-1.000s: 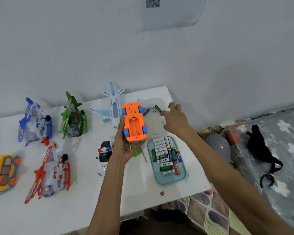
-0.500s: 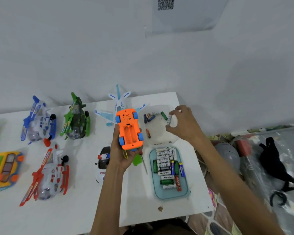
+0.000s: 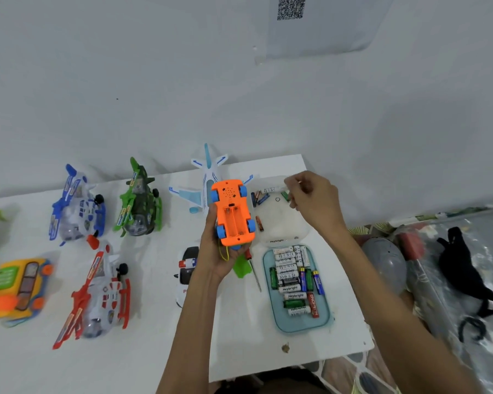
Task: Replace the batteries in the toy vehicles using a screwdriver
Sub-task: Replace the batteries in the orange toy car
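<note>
While your left hand (image 3: 219, 257) grasps the orange toy car (image 3: 234, 214) belly-up above the table, its battery bay open and empty, your right hand (image 3: 316, 200) hovers with curled fingers over the clear lid (image 3: 282, 223) holding loose cells. Whether those fingers pinch a cell cannot be determined. Likely faults from here:
- Mixing the lid's presumably spent cells with those in the blue tray (image 3: 325, 317).
- Seating a cell with reversed polarity.
- Knocking the screwdriver (image 3: 256, 274), which lies between the left wrist and the tray.

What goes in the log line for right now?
left hand: holds orange car, underside up | battery bay empty | right hand: over clear lid, grasp unclear
</note>
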A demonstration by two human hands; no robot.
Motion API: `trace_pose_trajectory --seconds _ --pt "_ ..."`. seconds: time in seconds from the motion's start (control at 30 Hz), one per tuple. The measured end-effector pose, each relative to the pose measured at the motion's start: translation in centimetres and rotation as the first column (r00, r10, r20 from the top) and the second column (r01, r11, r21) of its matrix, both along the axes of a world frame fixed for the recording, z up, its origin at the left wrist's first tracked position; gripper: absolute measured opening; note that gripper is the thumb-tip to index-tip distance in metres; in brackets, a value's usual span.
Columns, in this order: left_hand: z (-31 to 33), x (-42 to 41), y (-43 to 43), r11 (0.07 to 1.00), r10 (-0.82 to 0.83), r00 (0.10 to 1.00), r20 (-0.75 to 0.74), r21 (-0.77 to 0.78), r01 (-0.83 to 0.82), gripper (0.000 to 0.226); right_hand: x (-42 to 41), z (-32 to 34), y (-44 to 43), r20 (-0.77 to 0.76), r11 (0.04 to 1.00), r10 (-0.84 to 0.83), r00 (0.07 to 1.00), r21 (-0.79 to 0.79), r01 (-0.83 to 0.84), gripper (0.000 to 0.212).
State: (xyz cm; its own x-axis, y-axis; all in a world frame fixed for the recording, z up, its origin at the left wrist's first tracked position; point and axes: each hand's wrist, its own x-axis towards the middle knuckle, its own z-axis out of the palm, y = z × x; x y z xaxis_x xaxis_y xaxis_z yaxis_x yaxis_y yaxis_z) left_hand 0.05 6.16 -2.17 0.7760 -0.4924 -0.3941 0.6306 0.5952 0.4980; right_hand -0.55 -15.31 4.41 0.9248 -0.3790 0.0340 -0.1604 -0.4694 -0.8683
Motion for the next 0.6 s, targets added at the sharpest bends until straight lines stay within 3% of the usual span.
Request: trace_pose_trajectory --seconds 0.17,0.33,0.6 --pt "1.4 -0.2 0.0 0.999 0.027 1.0 0.007 0.019 -0.027 0.055 -0.9 3.2 2.9 0.232 0.998 0.068 0.97 -0.017 -0.066 0.017" --pt "2.3 -0.3 0.3 0.996 0.029 0.999 0.036 0.088 -0.032 0.06 -3.0 5.0 6.7 0.173 0.968 0.248 0.953 -0.078 -0.238 0.019" --pt "2.4 -0.9 1.3 0.993 0.044 0.997 0.068 0.103 -0.051 0.052 -4.1 3.6 10.0 0.176 0.942 0.284 0.943 -0.237 -0.239 0.014"
